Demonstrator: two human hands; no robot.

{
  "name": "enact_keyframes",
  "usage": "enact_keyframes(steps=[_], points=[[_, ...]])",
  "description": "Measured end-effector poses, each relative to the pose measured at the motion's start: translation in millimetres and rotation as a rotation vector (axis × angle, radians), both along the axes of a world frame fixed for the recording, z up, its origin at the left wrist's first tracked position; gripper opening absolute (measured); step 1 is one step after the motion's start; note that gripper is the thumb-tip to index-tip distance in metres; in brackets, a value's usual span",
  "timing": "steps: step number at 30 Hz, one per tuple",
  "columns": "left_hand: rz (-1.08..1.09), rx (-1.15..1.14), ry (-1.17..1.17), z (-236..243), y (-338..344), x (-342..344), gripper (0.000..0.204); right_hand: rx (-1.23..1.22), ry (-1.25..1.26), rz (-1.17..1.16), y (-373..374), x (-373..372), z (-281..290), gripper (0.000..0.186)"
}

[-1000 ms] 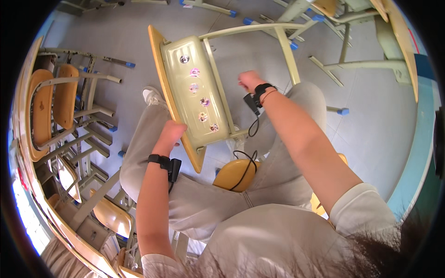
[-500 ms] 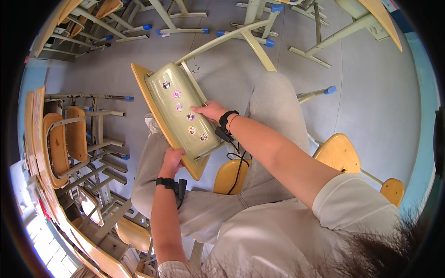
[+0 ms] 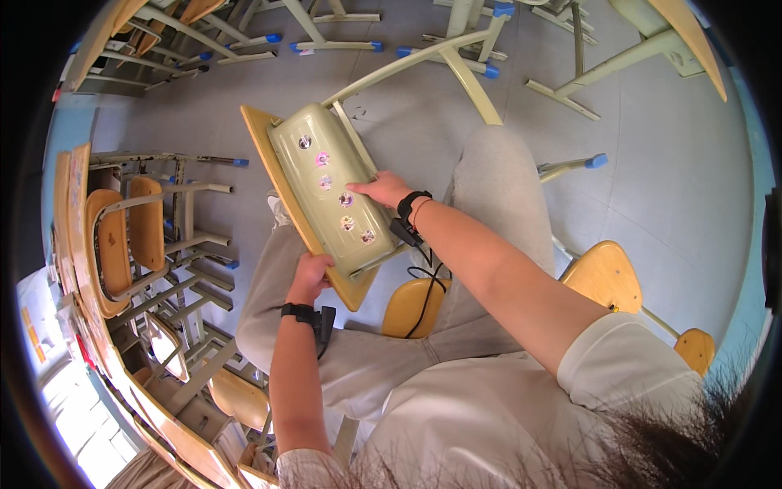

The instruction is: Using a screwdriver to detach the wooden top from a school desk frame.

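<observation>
A school desk is tipped on its side in front of my knees, with its wooden desktop (image 3: 297,200) standing steeply and its cream metal drawer box (image 3: 319,140) facing me. Several small round stickers (image 3: 326,182) run in a row down the box. At the near end of the desktop, my left hand (image 3: 310,275) is closed around the wooden edge. My right hand (image 3: 383,189) grips the box's right edge, a digit resting on the metal beside a sticker. Its other fingers are partly hidden. Both wrists wear black straps with small devices.
A chair seat (image 3: 414,308) shows between my legs, a black cable (image 3: 429,281) hanging over it. Stacked desks and chairs (image 3: 110,244) crowd the left side. More desk legs (image 3: 334,45) stand along the far side, and another wooden chair (image 3: 607,277) is at the right.
The whole view has shifted slightly, so the surroundings appear a little further right. Both hands keep about the same places on the desk.
</observation>
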State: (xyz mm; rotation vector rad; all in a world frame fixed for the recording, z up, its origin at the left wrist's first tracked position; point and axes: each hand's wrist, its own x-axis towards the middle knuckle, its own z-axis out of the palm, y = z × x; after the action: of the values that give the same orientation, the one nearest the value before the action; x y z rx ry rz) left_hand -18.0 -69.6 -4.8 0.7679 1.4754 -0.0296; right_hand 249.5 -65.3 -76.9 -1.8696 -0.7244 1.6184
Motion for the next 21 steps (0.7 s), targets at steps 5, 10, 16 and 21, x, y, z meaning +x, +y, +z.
enact_keyframes(steps=[5, 10, 16, 21], points=[[-0.016, 0.042, 0.051, 1.2, -5.7, -3.0, 0.043, -0.048, -0.001, 0.016, -6.0, -5.1, 5.5, 0.08], [-0.039, 0.057, 0.05, -0.9, -5.2, 0.1, 0.042, -0.02, 0.088, 0.018, -6.5, 2.0, -1.3, 0.071], [-0.031, 0.125, 0.106, 3.3, -8.5, 6.7, 0.042, -0.006, 0.235, -0.016, -10.6, 2.9, -6.4, 0.06], [-0.02, 0.129, 0.084, -2.6, -6.1, 3.7, 0.041, 0.004, 0.292, -0.077, -6.7, -0.5, 2.4, 0.058]])
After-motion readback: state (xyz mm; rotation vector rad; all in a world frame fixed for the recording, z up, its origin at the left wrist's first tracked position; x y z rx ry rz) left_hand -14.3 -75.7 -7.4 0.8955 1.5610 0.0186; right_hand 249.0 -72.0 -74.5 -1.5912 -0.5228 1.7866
